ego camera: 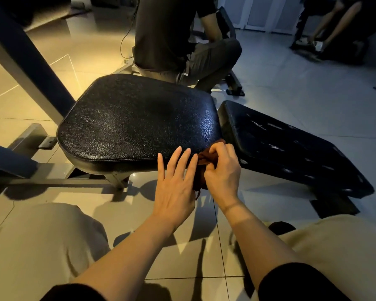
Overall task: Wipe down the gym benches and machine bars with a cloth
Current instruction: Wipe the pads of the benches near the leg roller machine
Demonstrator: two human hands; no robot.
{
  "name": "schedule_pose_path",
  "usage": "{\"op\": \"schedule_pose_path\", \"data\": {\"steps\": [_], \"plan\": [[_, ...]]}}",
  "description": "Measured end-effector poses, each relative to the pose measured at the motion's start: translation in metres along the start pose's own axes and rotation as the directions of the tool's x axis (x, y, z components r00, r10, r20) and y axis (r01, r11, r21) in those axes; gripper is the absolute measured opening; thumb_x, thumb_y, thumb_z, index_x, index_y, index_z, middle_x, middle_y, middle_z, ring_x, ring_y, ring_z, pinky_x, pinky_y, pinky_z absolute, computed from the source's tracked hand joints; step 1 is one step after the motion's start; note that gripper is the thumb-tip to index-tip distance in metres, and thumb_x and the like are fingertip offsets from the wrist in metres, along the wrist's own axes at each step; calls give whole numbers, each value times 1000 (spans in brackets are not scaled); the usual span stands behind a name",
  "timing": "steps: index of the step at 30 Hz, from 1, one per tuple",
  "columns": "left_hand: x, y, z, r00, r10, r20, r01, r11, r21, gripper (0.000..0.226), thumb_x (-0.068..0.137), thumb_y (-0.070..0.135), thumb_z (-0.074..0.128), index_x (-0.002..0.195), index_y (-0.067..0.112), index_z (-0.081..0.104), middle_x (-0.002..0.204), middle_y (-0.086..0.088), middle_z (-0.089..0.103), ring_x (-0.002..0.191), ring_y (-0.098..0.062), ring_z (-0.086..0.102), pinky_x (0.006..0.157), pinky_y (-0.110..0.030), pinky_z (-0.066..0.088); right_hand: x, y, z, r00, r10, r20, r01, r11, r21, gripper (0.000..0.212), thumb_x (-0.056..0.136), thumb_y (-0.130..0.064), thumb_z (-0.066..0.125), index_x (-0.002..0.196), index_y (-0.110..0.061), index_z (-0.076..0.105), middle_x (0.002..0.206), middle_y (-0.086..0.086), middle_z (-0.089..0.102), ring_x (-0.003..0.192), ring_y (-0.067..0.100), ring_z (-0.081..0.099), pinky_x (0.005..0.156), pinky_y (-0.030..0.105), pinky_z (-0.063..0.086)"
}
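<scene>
A black padded bench seat fills the middle of the view. A second black pad, scuffed with pale marks, slopes away on its right. My right hand grips a bunched dark red cloth at the seat's front right corner, by the gap between the pads. My left hand lies beside it with straight fingers, fingertips over the seat's front edge and the little finger against the cloth. Part of the cloth hangs down between my hands.
A grey-blue machine frame slants up on the left, with its base bars on the tiled floor. A seated person is just behind the seat. Another person's legs are at far right. My knees are below.
</scene>
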State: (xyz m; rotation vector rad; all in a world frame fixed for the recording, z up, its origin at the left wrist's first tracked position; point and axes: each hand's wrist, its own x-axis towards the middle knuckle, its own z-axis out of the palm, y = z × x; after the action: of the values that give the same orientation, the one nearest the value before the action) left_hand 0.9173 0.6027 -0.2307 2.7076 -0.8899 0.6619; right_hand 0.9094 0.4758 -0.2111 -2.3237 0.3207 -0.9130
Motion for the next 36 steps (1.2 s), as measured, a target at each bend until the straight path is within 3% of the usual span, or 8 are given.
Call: {"op": "schedule_pose_path", "data": {"steps": [5,9,16,21,24,27,31,36], "plan": [[8,-5,-6,1000,7,26,-8,999,32,87,65,19,79,143,10,42,149,-14,39,144,-31,17,115,-57,3,6,5,-6,999,-45,21,46,999,-25,32,75,11,55,93,-14,56,97,-1,49,90,22,54,73,30,50],[13,-3,-10,998,28,52,-30,998,48,86,65,18,78,143,12,42,149,-13,39,144,-31,18,115,-58,3,9,7,-12,999,-29,16,30,998,-52,29,77,11,56,95,-12,57,101,5,53,95,22,54,78,30,48],[21,2,-14,998,-6,58,3,998,59,91,62,19,81,144,9,41,148,-15,40,143,-32,19,116,-55,2,49,5,-34,977,-63,-203,66,998,7,30,79,10,56,102,-10,56,113,11,51,102,26,55,84,37,54],[31,1,-15,995,-98,-6,99,995,29,93,62,17,82,142,1,39,146,-18,41,140,-36,25,116,-56,10,48,3,-23,898,-274,343,275,960,49,44,85,-11,65,125,-20,51,125,1,51,118,16,45,100,37,46],[39,-2,-14,996,-80,-38,81,996,28,85,65,16,80,140,-1,42,144,-20,43,139,-38,29,114,-57,12,44,1,-18,961,-138,241,93,978,189,52,90,-15,62,139,-20,45,145,5,38,132,18,37,106,23,35],[48,-2,-13,995,-77,-67,78,997,16,80,69,16,78,139,0,44,143,-20,45,138,-38,30,113,-57,11,51,-6,-14,987,-39,158,53,995,-82,44,95,-25,56,139,-25,50,156,11,23,144,29,20,114,38,27],[58,0,-12,996,-65,-62,64,998,-22,63,81,22,54,141,5,44,144,-16,44,138,-36,27,115,-56,9,51,-12,-10,922,130,364,-101,990,-98,49,101,-34,44,146,-45,29,161,14,5,146,41,8,115,51,23],[68,-6,-14,997,-76,9,76,997,16,56,91,30,33,144,15,43,143,-11,46,138,-33,31,115,-57,11,62,-4,-7,868,132,478,-61,985,-161,50,102,-29,39,146,-47,23,160,16,4,144,46,7,113,54,26]]}}
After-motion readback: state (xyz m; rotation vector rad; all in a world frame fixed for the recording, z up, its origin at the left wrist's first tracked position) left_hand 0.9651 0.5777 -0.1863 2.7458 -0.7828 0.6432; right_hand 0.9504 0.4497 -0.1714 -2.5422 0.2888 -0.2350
